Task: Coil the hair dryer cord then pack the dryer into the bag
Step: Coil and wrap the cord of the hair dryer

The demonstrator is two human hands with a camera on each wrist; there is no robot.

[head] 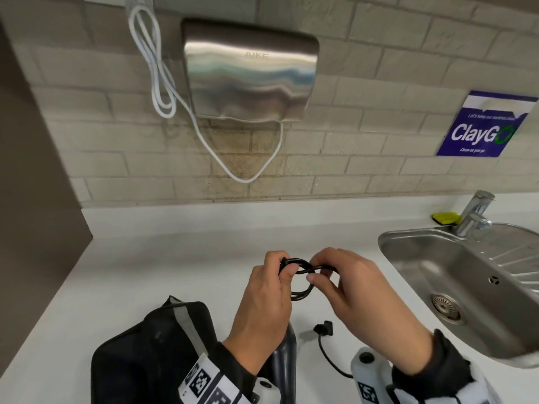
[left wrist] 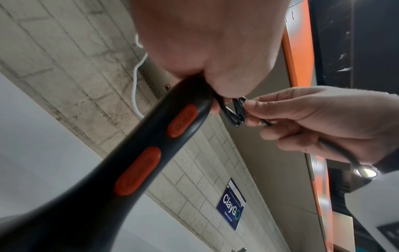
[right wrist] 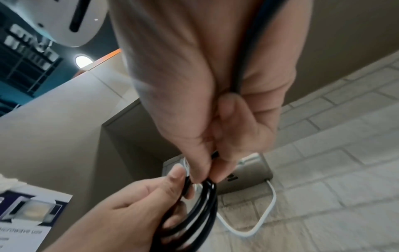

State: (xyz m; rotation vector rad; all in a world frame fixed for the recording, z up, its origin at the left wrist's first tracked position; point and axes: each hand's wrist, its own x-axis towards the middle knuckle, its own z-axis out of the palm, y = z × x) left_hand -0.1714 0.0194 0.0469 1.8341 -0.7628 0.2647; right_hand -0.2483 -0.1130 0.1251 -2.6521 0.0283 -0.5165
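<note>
Both hands meet above the white counter (head: 145, 258) on the black coiled cord (head: 303, 287). My left hand (head: 271, 290) grips the coil's loops, and the dark hair dryer handle (head: 287, 357) hangs below it; in the left wrist view that handle (left wrist: 151, 145) shows two orange switches. My right hand (head: 344, 284) pinches the coil from the right; the free cord runs through its palm (right wrist: 248, 51). In the right wrist view the coil (right wrist: 200, 208) hangs between both hands. The plug (head: 323, 328) lies on the counter. The black bag (head: 151, 345) sits at the lower left.
A steel sink (head: 455, 284) with a tap (head: 475, 214) fills the right side, with a yellow sponge (head: 533, 218) behind it. A wall hand dryer (head: 250, 71) with a white cable (head: 157, 71) hangs above. A blue sign (head: 484, 126) is on the tiles.
</note>
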